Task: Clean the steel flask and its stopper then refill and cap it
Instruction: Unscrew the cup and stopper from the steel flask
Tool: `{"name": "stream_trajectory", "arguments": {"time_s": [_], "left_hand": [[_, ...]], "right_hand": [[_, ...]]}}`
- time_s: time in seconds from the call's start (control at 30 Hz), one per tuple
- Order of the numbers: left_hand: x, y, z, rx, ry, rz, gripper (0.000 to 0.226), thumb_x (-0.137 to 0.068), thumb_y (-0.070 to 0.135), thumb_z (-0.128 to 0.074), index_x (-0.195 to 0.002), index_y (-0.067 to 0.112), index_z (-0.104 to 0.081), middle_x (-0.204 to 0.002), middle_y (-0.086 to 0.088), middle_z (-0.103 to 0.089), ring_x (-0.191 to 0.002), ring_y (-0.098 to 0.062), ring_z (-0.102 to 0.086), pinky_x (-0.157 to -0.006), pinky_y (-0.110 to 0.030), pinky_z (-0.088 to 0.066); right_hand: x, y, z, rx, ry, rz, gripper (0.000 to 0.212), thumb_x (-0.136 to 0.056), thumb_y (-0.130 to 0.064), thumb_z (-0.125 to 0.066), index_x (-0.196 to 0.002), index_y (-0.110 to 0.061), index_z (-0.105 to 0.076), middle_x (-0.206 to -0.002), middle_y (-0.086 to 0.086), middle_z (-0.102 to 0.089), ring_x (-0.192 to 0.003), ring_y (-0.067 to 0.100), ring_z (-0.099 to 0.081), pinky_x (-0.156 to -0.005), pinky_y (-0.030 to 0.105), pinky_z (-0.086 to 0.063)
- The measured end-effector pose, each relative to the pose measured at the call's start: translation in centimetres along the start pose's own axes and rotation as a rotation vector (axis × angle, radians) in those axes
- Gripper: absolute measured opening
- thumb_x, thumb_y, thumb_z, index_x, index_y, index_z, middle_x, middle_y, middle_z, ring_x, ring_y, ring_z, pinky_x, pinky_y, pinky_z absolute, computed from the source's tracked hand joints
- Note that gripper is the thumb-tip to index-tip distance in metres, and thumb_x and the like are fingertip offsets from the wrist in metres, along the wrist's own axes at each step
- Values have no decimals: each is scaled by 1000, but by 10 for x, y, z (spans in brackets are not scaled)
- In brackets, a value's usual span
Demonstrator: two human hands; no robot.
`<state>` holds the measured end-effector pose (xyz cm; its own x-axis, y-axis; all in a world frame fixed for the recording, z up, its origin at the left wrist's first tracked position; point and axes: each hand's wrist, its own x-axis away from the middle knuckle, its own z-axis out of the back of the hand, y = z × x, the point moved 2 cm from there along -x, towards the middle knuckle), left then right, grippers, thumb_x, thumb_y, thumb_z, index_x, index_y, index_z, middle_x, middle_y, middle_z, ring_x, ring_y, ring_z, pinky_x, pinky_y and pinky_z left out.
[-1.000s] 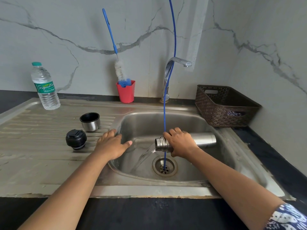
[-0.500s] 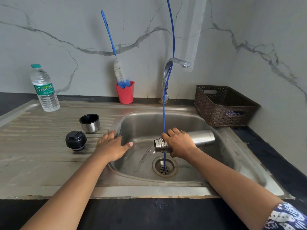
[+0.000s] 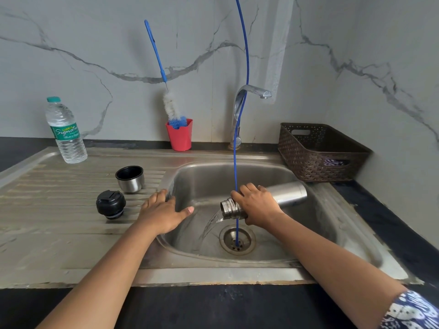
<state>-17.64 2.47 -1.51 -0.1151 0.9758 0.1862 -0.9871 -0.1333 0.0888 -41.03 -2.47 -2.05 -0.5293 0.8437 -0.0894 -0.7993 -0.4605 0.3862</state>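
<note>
My right hand (image 3: 257,204) grips the steel flask (image 3: 287,193) near its neck and holds it almost level over the sink basin (image 3: 273,176), mouth to the left and tipped down. Water pours from the mouth toward the drain (image 3: 237,239). My left hand (image 3: 164,212) rests flat on the basin's left rim with fingers spread. The black stopper (image 3: 110,204) and the steel cup lid (image 3: 130,178), open side up, stand on the draining board (image 3: 47,210) left of my left hand.
A plastic water bottle (image 3: 66,131) stands at the back left. A red cup (image 3: 179,135) by the wall holds a long blue bottle brush (image 3: 171,108). The tap (image 3: 247,100) arches over the basin, a thin blue tube (image 3: 237,162) hangs into the drain, and a brown basket (image 3: 318,153) sits right.
The flask stays tipped in my right hand and keeps pouring; the stream has thinned a little. My left hand has not moved from the rim.
</note>
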Motion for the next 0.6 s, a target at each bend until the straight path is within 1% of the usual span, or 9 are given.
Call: {"name": "stream_trajectory", "arguments": {"time_s": [0.27, 0.43, 0.6], "left_hand": [[0, -1, 1, 16, -33, -7, 87, -89, 74, -18, -154, 17, -10, -162, -4, 9, -148, -25, 9, -118, -41, -2], [1, -1, 3, 20, -35, -1, 87, -89, 74, -19, -154, 17, -9, -162, -3, 9, -148, -26, 8, -118, -41, -2], [0, 0, 2, 16, -38, 0, 87, -89, 74, -19, -154, 18, -9, -161, -4, 9, -148, -26, 9, -118, -42, -2]], "right_hand": [[1, 0, 3, 24, 20, 6, 66, -81, -25, -67, -136, -20, -31, -129, 7, -44, -123, 25, -40, -108, 46, -33], [0, 0, 5, 21, 43, 16, 61, -84, -25, -64, -136, -20, -32, -129, 7, -44, -123, 26, -40, -109, 46, -31], [-2, 0, 4, 62, 64, 28, 61, -82, -22, -65, -134, -21, -32, -128, 6, -44, -122, 26, -41, -109, 47, -30]]}}
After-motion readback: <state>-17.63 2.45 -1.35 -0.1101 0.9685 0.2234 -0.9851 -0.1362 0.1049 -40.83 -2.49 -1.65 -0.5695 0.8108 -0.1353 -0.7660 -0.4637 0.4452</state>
